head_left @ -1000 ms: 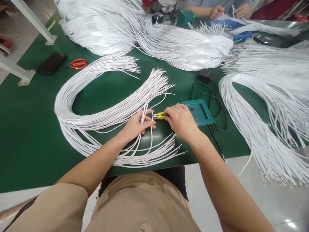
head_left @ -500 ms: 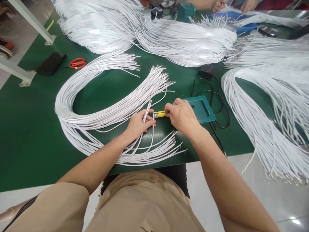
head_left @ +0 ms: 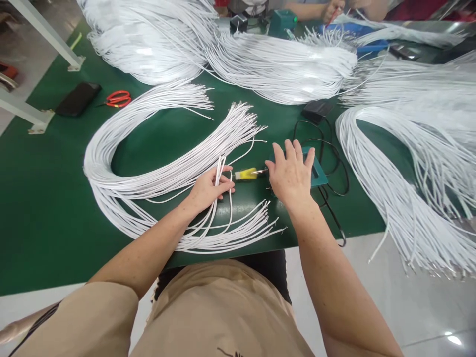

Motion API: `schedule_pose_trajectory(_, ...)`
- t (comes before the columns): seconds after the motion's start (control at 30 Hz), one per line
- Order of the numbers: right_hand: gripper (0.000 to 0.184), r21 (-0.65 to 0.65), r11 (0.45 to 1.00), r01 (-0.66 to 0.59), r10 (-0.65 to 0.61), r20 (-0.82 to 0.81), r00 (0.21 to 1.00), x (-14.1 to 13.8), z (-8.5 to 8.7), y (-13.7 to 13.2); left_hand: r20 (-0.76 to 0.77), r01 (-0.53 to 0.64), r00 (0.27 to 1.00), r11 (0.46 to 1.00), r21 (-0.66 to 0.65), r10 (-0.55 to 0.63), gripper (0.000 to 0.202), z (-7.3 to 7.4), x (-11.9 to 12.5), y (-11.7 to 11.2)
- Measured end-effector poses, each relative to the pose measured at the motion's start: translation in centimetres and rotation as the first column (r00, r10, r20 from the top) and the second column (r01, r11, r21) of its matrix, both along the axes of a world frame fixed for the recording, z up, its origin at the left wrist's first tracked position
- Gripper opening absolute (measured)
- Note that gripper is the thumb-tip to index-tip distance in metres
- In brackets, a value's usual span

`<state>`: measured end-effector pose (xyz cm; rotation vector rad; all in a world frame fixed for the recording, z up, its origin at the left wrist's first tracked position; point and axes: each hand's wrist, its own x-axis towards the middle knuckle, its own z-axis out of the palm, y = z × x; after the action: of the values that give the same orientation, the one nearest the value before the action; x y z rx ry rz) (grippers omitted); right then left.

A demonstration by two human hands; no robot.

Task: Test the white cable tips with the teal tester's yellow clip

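Note:
My left hand [head_left: 208, 188] pinches a few white cable ends [head_left: 221, 168] that rise from the looped bundle of white cables [head_left: 111, 168] on the green table [head_left: 44, 208]. A small yellow connector [head_left: 246, 174] lies on the table between my hands, just right of my left fingertips. My right hand [head_left: 292, 173] is spread flat, fingers apart, over the teal box [head_left: 320, 173] and holds nothing. More cable ends [head_left: 256, 228] fan out below my wrists at the table's front edge.
Large heaps of white cables [head_left: 282, 69] fill the back and the right side [head_left: 409, 188]. Red scissors [head_left: 118, 98] and a black phone [head_left: 78, 98] lie at the far left. A black adapter [head_left: 317, 110] with its cord sits behind the teal box. Another person's hands [head_left: 334, 10] work at the far edge.
My right hand has let go of the yellow connector and opened, moving right over the teal box. The connector now lies on the table. My left hand keeps its grip.

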<state>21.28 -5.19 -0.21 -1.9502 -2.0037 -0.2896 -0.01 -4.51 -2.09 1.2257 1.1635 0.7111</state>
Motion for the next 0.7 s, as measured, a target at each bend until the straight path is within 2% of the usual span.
schedule_pose_trajectory(0.07,0.04,0.012,0.999,-0.043,0.044,-0.069,0.997,-1.0,0.7,-0.2,0.055,-0.003,0.998,1.0,0.016,0.002,0.053,0.0,-0.2,0.0)
schedule_pose_trajectory(0.17,0.03,-0.006,0.989,-0.15,0.14,-0.307,0.941,-3.0,2.1,-0.7,0.139,0.028,0.99,0.997,0.066,-0.037,0.056,0.0,-0.4,0.0)
schedule_pose_trajectory(0.27,0.026,-0.08,0.979,-0.186,0.107,-0.574,0.811,-4.5,3.0,-0.8,0.174,0.056,0.982,0.993,0.108,-0.074,0.061,0.0,-0.5,0.0)
schedule_pose_trajectory(0.33,0.026,-0.165,0.965,-0.204,0.024,-0.716,0.697,-4.9,3.2,-0.7,0.184,0.063,0.979,0.989,0.132,-0.087,0.062,0.0,-0.5,-0.1)
schedule_pose_trajectory(0.4,0.034,-0.232,0.943,-0.238,-0.058,-0.82,0.57,-5.0,3.1,-0.4,0.192,0.066,0.977,0.986,0.15,-0.094,0.062,0.0,-0.5,-0.2)
schedule_pose_trajectory(0.47,0.044,-0.262,0.925,-0.275,-0.107,-0.874,0.473,-5.1,3.0,-0.3,0.19,0.072,0.977,0.986,0.153,-0.101,0.063,0.2,-0.5,-0.2)
schedule_pose_trajectory(0.53,0.048,-0.268,0.914,-0.306,-0.12,-0.896,0.427,-5.2,3.0,-0.2,0.18,0.071,0.979,0.986,0.148,-0.098,0.065,0.4,-0.5,-0.3)
schedule_pose_trajectory(0.7,0.04,-0.27,0.899,-0.344,-0.172,-0.941,0.29,-5.6,3.2,-0.5,0.161,0.045,0.985,0.988,0.149,-0.069,0.066,0.9,-0.4,-0.6)
